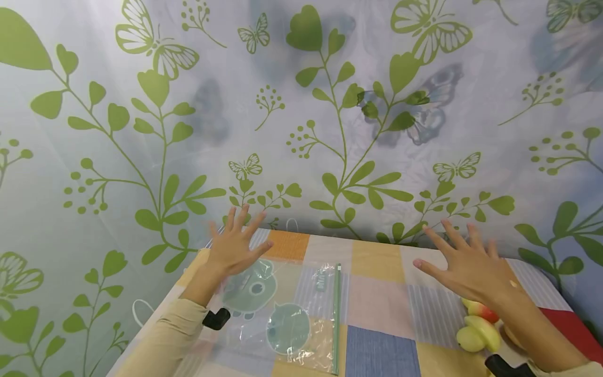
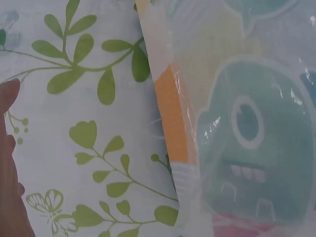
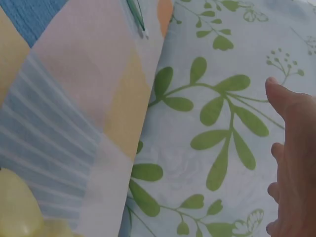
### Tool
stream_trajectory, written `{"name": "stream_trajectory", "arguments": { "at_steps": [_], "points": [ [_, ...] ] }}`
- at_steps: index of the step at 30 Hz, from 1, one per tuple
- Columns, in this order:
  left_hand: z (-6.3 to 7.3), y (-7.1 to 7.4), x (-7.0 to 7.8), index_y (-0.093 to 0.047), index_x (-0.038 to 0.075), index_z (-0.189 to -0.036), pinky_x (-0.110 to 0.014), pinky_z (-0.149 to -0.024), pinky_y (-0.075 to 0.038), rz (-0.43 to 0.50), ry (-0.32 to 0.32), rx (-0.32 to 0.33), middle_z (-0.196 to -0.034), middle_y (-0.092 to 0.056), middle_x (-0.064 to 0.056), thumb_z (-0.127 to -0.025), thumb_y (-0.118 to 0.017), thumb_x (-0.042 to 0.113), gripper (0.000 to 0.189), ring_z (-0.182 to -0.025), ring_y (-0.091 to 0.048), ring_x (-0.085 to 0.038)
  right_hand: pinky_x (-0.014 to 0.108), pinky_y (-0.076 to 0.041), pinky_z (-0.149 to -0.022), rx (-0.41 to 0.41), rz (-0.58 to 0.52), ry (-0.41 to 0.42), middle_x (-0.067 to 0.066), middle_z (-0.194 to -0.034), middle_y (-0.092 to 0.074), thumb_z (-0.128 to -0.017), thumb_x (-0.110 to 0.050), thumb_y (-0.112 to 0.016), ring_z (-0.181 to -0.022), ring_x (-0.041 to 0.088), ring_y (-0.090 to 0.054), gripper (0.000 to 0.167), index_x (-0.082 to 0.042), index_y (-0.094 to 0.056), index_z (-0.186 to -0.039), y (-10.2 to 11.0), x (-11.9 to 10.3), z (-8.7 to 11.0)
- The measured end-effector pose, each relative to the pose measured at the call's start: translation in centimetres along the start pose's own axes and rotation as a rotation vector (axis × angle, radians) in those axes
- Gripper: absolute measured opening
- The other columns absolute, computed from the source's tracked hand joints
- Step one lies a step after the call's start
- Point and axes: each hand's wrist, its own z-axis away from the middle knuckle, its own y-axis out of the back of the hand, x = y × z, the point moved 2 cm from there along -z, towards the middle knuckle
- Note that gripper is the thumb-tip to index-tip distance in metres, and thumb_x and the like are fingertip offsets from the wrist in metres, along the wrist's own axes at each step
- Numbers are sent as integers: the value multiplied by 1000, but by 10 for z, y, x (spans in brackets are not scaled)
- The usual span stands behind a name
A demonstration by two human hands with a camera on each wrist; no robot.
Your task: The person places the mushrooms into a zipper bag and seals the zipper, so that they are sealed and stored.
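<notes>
Both your left hand [image 1: 235,246] and right hand [image 1: 466,264] hover spread, holding nothing; the clear cartoon-printed zip bag [image 1: 282,314] looks flimsy, slippery (pinch near its green zipper strip [image 1: 337,314]).

The left hand [image 1: 234,245] is motion-blurred at its fingertips. The right forearm hides part of the apple pieces [image 1: 477,331]. The plastic bag [image 1: 287,319] runs past the picture's near edge.

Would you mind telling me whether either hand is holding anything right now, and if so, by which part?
Nothing is held. The left hand and the right hand both hover with spread fingers above the table.
</notes>
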Motion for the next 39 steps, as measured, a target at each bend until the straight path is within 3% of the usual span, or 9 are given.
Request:
{"name": "stream_trajectory", "arguments": {
  "at_steps": [7,12,20,28,35,39],
  "points": [
    [6,-9,20,-30,31,-165,-82,-109,2,73,-160,12,-172,-9,-10,-97,-53,68,80,-156,-2,-39,89,-5,-101,42,-40,84,23,-169,-15,-93,-77,-51,-143,68,-5,92,-30,-23,-167,-9,-24,-1],
    [11,-20,31,-31,31,-164,-82,-110,0,141,-228,2,-172,-14,-9,-97,-53,66,79,-156,-5,-39,87,-10,-103,39,-60,126,22,-169,-18,-94,-74,-53,-143,68,-9,88,-30,-27,-166,-14,-39,-3],
    [21,-39,44,-28,34,-165,-79,-112,-6,206,-264,-105,-172,-13,-4,-94,-54,71,83,-157,-6,-33,85,-16,-104,52,-101,174,19,-167,-26,-94,-72,-57,-145,64,-15,84,-31,-33,-163,-27,-57,-5],
    [29,-57,47,-33,26,-163,-79,-111,-16,239,-317,-132,-170,-21,-12,-91,-62,68,88,-153,-19,-43,82,-17,-107,77,-154,244,17,-166,-30,-93,-68,-61,-145,61,-19,82,-29,-39,-161,-50,-73,-8],
    [36,-83,47,-30,32,-164,-76,-111,-23,270,-311,-275,-170,-22,-9,-89,-63,72,91,-153,-21,-40,83,-20,-106,76,-192,287,15,-166,-31,-92,-72,-60,-148,57,-19,83,-29,-41,-160,-68,-86,-11],
    [39,-92,50,-31,31,-164,-77,-111,-23,283,-321,-310,-170,-22,-8,-88,-62,73,92,-152,-21,-42,82,-23,-106,72,-201,301,14,-165,-33,-92,-73,-59,-148,55,-21,83,-27,-44,-159,-77,-94,-11]
  ]
}}
